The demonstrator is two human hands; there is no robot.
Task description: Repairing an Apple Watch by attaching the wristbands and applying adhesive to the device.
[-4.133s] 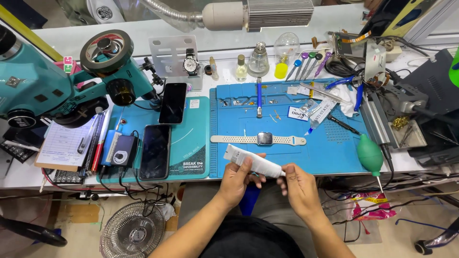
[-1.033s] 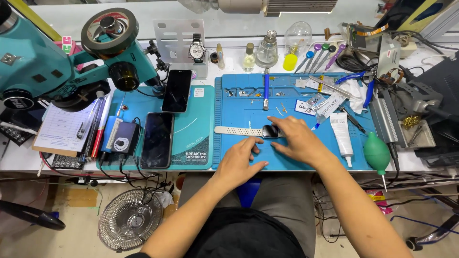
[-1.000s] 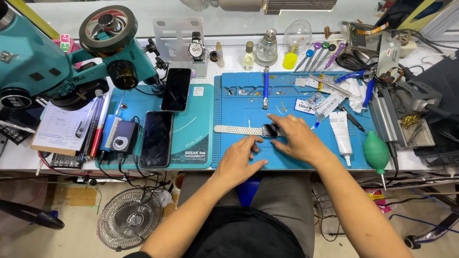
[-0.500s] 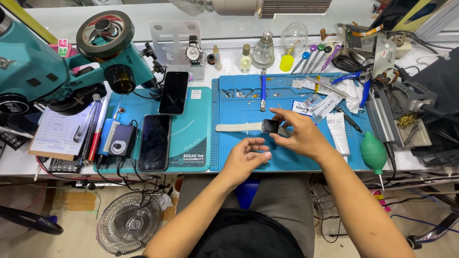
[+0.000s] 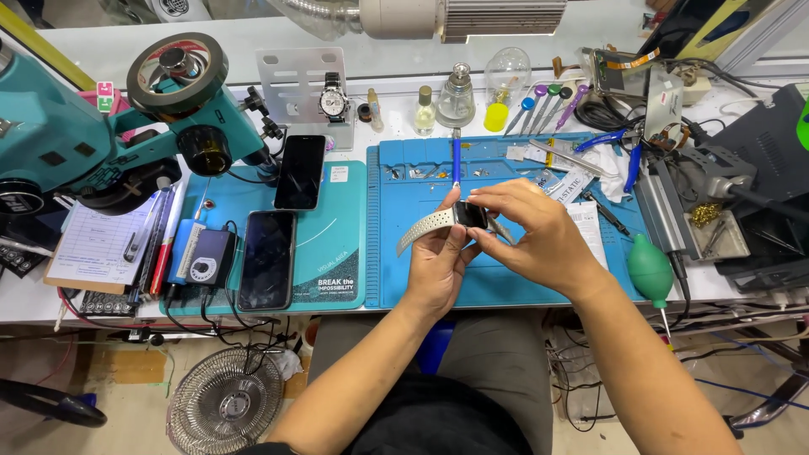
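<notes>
Above the blue mat (image 5: 506,278), my left hand (image 5: 438,265) and right hand (image 5: 535,236) grip a smartwatch (image 5: 468,216), fingers closed on its case, its pale strap (image 5: 424,227) trailing left, off the desk (image 5: 34,307).

Head camera looks steeply down over the workbench (image 5: 590,291).

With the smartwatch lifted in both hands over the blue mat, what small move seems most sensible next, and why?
Probably turn the smartwatch over within the grip to bring its back into view. The left hand supports it from below, the right hand covers its right side, and its perforated pale strap hangs free to the left above the blue mat, so nothing blocks a turn.
</notes>
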